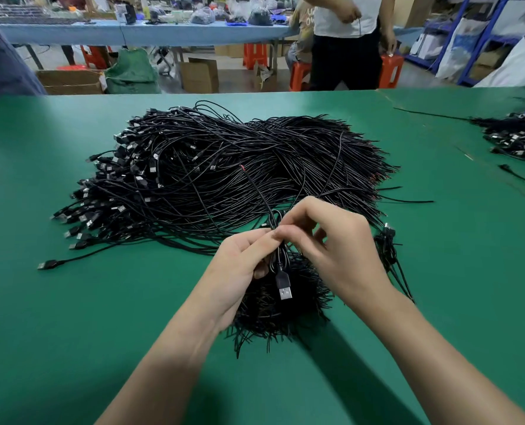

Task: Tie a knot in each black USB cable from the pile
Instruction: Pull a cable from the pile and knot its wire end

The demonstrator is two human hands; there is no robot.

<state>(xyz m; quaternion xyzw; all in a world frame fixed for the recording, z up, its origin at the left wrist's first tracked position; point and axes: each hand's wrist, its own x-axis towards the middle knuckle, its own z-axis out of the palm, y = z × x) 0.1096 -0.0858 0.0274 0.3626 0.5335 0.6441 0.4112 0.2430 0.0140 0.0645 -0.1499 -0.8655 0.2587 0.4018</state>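
1. Left hand [243,256] and right hand [331,240] meet near centre, above the green tabletop [71,302].
2. Fingers of both hands pinch one black cable [275,219]; its plug [284,286] hangs below them.
3. Big pile [224,170] lies just beyond; a smaller bundle [273,314] lies under the hands.

Black USB cables: 1 large pile, 1 cable in hand.
The pile [224,167] sprawls on the green table [71,317], plugs massed at its left, bare ends at its right. The held cable [256,186] is pinched between the left hand [243,259] and right hand [331,240], its plug [284,286] hanging down, its red-tipped tail rising over the pile.
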